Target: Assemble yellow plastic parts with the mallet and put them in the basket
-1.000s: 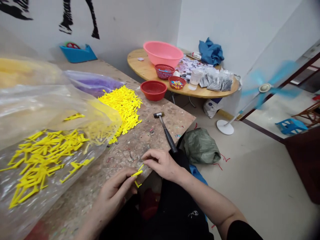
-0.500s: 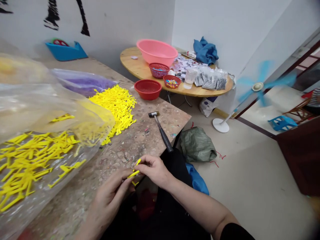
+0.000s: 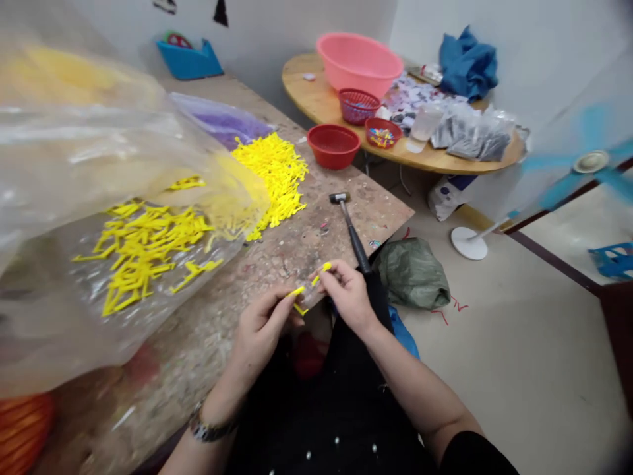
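Note:
My left hand (image 3: 260,330) pinches a small yellow plastic piece (image 3: 297,295) over the near edge of the stained workbench (image 3: 277,254). My right hand (image 3: 349,293) is closed on a second yellow piece (image 3: 322,272) just beside it, and the two pieces nearly meet. A clear plastic bag (image 3: 99,191) holding several yellow pieces (image 3: 143,244) lies to the left. A loose heap of the same yellow pieces (image 3: 274,175) sits further back on the bench. A black hammer (image 3: 352,231) lies just beyond my right hand.
A red basket (image 3: 333,145) stands at the bench's far corner. A round wooden table (image 3: 445,161) behind carries a pink basin (image 3: 359,63), small baskets, bags and a blue cloth. A purple bag (image 3: 222,122), a green sack (image 3: 413,270) on the floor and a spinning blue fan (image 3: 591,165) stand around.
My right hand has lifted a second yellow piece off the bench and brought it up beside the one in my left hand. The view has swung left and downward.

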### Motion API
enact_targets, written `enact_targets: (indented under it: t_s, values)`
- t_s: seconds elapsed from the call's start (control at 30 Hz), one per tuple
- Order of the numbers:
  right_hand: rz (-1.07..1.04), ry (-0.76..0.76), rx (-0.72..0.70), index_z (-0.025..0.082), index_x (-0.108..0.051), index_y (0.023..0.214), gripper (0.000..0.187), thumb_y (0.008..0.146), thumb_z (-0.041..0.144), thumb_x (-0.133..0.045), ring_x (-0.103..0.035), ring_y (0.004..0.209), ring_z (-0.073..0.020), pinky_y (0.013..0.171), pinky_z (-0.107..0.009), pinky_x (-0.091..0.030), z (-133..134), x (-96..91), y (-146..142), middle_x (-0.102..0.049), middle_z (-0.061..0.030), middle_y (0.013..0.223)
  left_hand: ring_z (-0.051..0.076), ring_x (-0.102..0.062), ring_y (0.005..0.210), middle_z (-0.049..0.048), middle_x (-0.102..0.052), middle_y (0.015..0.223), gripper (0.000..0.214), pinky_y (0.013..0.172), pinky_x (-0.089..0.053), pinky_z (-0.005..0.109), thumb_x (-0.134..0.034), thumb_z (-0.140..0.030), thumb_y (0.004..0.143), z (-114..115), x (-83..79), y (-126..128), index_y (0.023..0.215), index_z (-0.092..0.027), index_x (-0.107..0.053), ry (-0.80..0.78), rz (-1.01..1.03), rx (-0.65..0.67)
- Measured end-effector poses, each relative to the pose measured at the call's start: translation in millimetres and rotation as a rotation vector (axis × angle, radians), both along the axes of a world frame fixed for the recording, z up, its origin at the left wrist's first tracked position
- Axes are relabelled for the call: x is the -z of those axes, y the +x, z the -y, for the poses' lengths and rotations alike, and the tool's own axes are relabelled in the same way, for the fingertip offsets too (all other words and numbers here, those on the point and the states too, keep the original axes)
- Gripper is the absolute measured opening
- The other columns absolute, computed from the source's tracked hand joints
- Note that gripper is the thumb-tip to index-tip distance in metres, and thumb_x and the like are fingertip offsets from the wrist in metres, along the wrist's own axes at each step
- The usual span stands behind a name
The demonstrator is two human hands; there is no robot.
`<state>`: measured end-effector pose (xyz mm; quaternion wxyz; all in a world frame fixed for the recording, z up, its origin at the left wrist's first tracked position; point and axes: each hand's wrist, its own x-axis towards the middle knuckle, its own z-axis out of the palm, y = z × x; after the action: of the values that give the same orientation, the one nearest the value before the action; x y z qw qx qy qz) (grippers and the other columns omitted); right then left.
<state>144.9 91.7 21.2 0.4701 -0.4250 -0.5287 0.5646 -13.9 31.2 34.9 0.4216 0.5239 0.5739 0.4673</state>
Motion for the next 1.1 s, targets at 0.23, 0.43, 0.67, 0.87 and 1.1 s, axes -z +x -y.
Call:
enact_targets:
  t_s: [0.23, 0.43, 0.67, 0.87, 1.1]
  values:
    - [0.283, 0.234, -0.018, 0.019, -0.065, 0.093, 0.016, 0.091, 0.031, -0.055, -0.063, 0.071, -0.0133, 0.069, -0.025, -0.051, 5.3, 5.5, 11.5, -0.067, -0.0003, 0.079, 0.012, -0.065, 0.055, 0.0008, -0.068, 0.076, 0.027, 0.057, -0.055, 0.024, -0.063, -0.044, 0.089, -2.4, 0.9, 6.1, 0.089, -0.017, -0.066, -0.036, 0.158, -0.048]
    - [0.435, 0.394, -0.046, 0.020, -0.069, 0.104, 0.020, 0.094, 0.025, -0.053, -0.068, 0.080, -0.0164, 0.076, -0.028, -0.053, 13.2, 5.6, 11.4, -0.073, -0.0042, 0.091, 0.012, -0.064, 0.056, 0.0005, -0.067, 0.075, 0.023, 0.055, -0.056, 0.023, -0.063, -0.040, 0.089, -3.5, 4.3, 7.6, 0.092, -0.017, -0.067, -0.040, 0.177, -0.054]
    - [0.480, 0.454, -0.078, 0.020, -0.069, 0.110, 0.022, 0.096, 0.022, -0.051, -0.069, 0.089, -0.0176, 0.083, -0.029, -0.054, 17.7, 6.2, 10.8, -0.074, -0.0059, 0.099, 0.012, -0.064, 0.058, 0.0006, -0.067, 0.076, 0.022, 0.056, -0.057, 0.022, -0.061, -0.038, 0.090, -3.4, 7.8, 9.1, 0.094, -0.018, -0.068, -0.050, 0.170, -0.056]
    - [0.524, 0.480, -0.081, 0.021, -0.068, 0.110, 0.023, 0.097, 0.022, -0.050, -0.070, 0.089, -0.0181, 0.083, -0.030, -0.055, 19.6, 4.3, 11.5, -0.074, -0.0060, 0.098, 0.013, -0.064, 0.058, 0.0003, -0.066, 0.075, 0.022, 0.056, -0.057, 0.023, -0.060, -0.038, 0.090, -3.2, 9.8, 11.2, 0.094, -0.017, -0.067, -0.042, 0.161, -0.049]
    - [0.551, 0.519, -0.088, 0.020, -0.068, 0.112, 0.025, 0.097, 0.019, -0.048, -0.070, 0.097, -0.0194, 0.089, -0.032, -0.055, 21.3, 3.0, 12.9, -0.075, -0.0081, 0.106, 0.012, -0.064, 0.058, -0.0007, -0.064, 0.074, 0.018, 0.057, -0.053, 0.021, -0.056, -0.033, 0.093, -1.6, 7.6, 13.0, 0.093, -0.019, -0.066, -0.009, 0.012, -0.057]
